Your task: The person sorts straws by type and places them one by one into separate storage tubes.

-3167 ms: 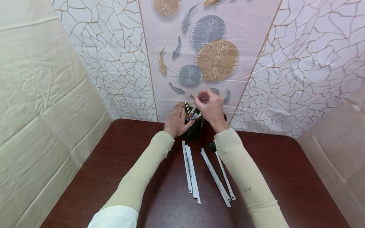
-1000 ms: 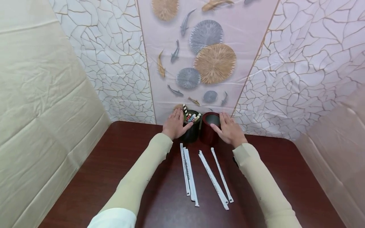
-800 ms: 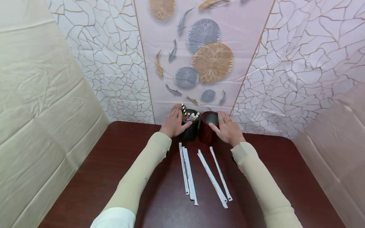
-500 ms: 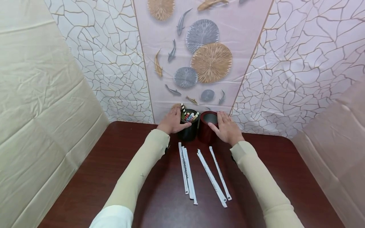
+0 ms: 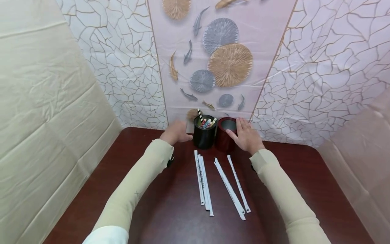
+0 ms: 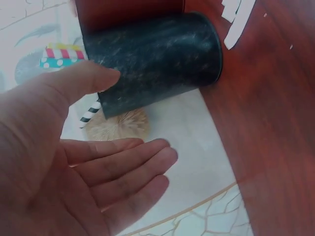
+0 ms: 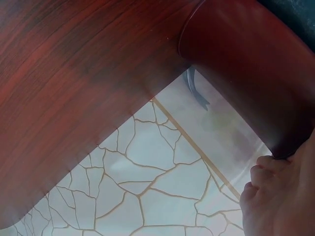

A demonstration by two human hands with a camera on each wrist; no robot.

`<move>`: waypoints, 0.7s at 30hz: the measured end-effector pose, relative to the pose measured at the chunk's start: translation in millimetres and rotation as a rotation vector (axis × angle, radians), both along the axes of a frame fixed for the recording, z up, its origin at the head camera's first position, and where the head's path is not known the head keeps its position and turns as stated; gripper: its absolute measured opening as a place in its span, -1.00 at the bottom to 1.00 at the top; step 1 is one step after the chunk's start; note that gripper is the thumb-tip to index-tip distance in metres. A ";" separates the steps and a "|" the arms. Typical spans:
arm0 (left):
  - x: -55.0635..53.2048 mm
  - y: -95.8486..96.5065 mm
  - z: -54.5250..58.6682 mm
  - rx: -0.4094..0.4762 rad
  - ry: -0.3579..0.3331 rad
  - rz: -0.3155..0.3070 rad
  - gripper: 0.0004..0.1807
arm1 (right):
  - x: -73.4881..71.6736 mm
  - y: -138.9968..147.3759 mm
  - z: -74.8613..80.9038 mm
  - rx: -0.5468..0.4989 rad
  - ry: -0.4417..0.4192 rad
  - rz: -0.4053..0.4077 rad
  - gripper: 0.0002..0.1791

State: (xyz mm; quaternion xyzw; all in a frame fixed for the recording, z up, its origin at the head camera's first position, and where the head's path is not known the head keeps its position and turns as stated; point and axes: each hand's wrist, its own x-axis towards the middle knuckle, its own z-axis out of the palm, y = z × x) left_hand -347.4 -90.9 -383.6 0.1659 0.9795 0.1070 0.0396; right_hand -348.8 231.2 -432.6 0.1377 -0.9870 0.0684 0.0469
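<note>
A black cylindrical cup [image 5: 204, 137] stands at the back of the table, with several patterned paper straws [image 5: 206, 123] in it, one of them black-and-white striped [image 5: 199, 115]. Just left of it, my left hand [image 5: 176, 132] hangs apart from the cup, thumb and fingers spread with nothing between them, as the left wrist view shows its bare palm [image 6: 44, 182]. Beside the black cup is a dark red cup [image 5: 223, 140]. My right hand [image 5: 247, 136] touches its right side near the rim, fingers extended and thumb toward the front; in the right wrist view fingertips [image 7: 258, 177] show at its rim.
On the dark wooden table [image 5: 152, 217] lie several white paper-wrapped straws: a left group [image 5: 203, 183] and a right group [image 5: 230, 189]. A patterned backdrop [image 5: 131, 67] rises directly behind the cups at the table's back edge.
My right hand was raised over the black cup, then came down to the red cup and stayed. My left hand has let go of the black cup and moved left.
</note>
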 end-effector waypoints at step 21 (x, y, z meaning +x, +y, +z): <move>33.1 21.9 -80.0 0.242 -0.278 0.218 -0.65 | 1.0 -1.2 0.6 -0.021 0.015 -0.004 0.07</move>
